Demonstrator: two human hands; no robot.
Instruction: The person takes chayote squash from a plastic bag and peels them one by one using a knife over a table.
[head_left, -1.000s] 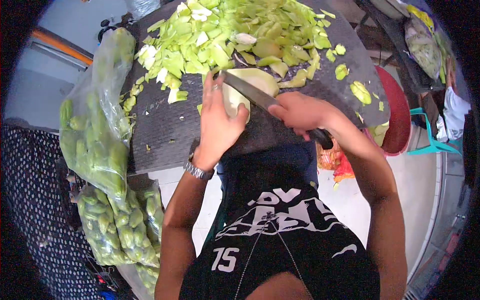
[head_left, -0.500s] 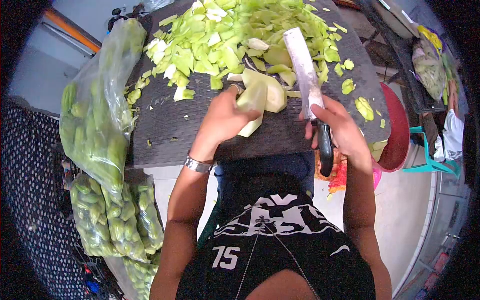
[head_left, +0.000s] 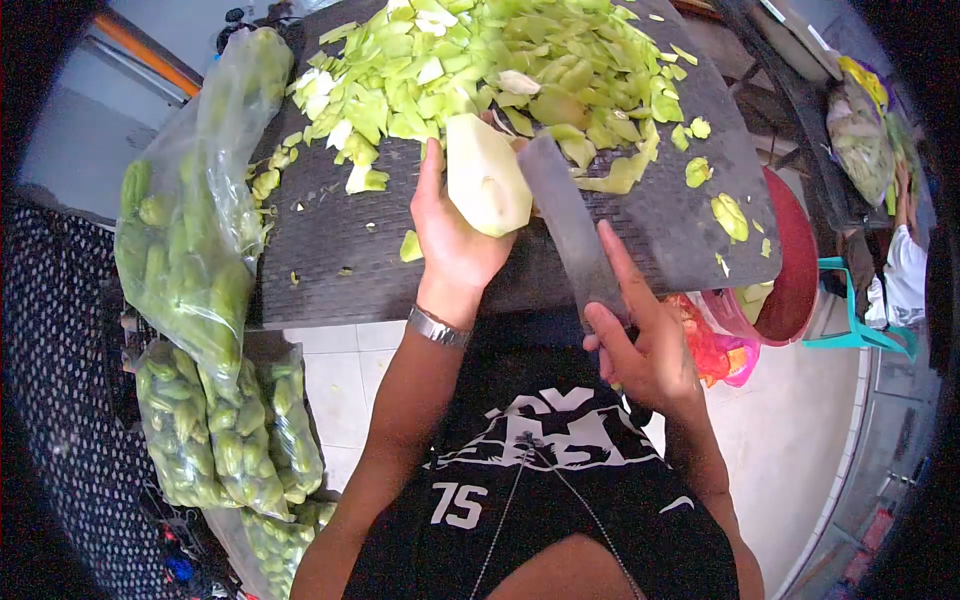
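Fruit, peeled, one: I have it over the table (head_left: 350,285), upright in the left hand (head_left: 465,240), its broad end against the palm, with the thumb along its left side and the other fingers mostly hidden behind it. Knife (head_left: 568,220), one: I see the right hand (head_left: 645,345) clamped on it, forefinger stretched beside the blade, whose tip is just beside the fruit (head_left: 485,180), contact unclear to me. I count also one watch (head_left: 438,328), one red tub (head_left: 790,260), one teal stool (head_left: 862,315), and peelings (head_left: 500,70) too many to number.
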